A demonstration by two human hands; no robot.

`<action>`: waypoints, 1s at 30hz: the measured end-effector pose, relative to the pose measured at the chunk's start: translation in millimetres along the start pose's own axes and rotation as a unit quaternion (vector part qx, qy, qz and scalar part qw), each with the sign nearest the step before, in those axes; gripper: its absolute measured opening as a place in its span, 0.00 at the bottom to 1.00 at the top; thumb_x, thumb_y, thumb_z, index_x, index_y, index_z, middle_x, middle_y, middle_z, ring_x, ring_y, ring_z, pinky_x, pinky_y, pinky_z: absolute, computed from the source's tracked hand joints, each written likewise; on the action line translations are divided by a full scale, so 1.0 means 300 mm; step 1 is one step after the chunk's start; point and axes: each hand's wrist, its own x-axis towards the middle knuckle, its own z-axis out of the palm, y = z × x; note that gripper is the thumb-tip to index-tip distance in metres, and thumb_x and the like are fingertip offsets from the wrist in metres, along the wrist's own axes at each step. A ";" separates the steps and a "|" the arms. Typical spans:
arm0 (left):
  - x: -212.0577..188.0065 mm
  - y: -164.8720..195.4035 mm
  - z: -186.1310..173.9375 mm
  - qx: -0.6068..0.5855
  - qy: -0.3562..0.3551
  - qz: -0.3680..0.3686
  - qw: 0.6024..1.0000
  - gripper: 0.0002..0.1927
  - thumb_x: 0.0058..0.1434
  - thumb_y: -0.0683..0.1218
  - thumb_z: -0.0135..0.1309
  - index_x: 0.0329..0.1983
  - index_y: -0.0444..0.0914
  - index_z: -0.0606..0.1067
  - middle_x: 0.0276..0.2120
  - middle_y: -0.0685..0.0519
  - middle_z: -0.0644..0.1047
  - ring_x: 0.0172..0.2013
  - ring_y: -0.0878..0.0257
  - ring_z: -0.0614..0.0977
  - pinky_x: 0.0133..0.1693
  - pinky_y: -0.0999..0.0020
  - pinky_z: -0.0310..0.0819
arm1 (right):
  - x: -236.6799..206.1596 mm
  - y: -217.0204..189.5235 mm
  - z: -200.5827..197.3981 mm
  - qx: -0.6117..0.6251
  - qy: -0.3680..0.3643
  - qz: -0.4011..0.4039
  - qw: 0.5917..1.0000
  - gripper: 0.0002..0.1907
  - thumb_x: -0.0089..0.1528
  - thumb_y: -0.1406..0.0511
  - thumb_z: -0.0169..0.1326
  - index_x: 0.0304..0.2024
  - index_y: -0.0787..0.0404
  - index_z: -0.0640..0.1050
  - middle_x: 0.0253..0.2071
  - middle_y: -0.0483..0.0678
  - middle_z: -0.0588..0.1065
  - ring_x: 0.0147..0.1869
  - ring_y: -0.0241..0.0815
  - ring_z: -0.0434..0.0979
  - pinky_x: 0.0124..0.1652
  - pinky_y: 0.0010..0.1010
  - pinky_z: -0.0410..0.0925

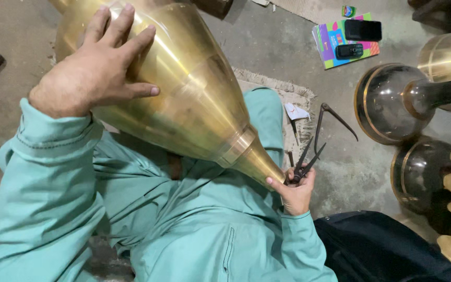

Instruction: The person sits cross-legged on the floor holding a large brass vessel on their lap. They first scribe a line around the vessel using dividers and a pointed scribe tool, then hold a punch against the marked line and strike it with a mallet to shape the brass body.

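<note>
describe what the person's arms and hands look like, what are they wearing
Both arms are in long, loose teal sleeves with stitched cuffs at the wrists; the left sleeve looks wide and creased, the right sleeve likewise. The left hand and right hand are bare: no gloves, rings, watch or bracelet visible.

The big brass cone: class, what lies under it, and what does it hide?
Under the brass cone lie the person's teal-clothed lap and a fringed mat on the floor. The cone covers most of the mat, so anything else there is hidden.
</note>
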 end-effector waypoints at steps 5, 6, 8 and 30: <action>-0.104 0.097 -0.022 0.009 -0.003 -0.065 0.998 0.51 0.52 0.64 0.63 0.77 0.46 0.59 0.75 0.39 0.54 0.72 0.30 0.52 0.61 0.37 0.65 | 0.023 -0.014 0.005 0.019 -0.015 0.001 1.000 0.46 0.43 0.79 0.70 0.57 0.57 0.60 0.41 0.41 0.65 0.45 0.32 0.68 0.47 0.27 0.71; -0.126 0.114 -0.025 0.012 0.003 -0.074 0.997 0.51 0.52 0.64 0.63 0.76 0.46 0.59 0.75 0.38 0.54 0.72 0.29 0.52 0.60 0.37 0.67 | 0.025 -0.021 0.007 0.030 -0.023 0.020 0.999 0.46 0.42 0.79 0.69 0.56 0.57 0.59 0.40 0.40 0.65 0.45 0.33 0.70 0.46 0.29 0.73; -0.169 0.140 -0.027 0.045 0.006 -0.080 0.996 0.50 0.53 0.64 0.63 0.77 0.45 0.59 0.75 0.37 0.54 0.71 0.28 0.53 0.60 0.38 0.68 | 0.032 -0.041 0.017 0.023 -0.035 0.017 0.999 0.42 0.45 0.77 0.69 0.56 0.58 0.60 0.39 0.41 0.65 0.45 0.34 0.71 0.46 0.30 0.74; -0.293 0.110 -0.068 0.202 0.070 0.004 0.977 0.43 0.52 0.65 0.61 0.69 0.44 0.68 0.68 0.39 0.64 0.66 0.39 0.64 0.56 0.51 0.78 | 0.194 0.060 -0.035 -0.222 0.077 0.115 0.965 0.18 0.56 0.69 0.64 0.48 0.69 0.78 0.34 0.47 0.79 0.35 0.37 0.78 0.36 0.31 0.73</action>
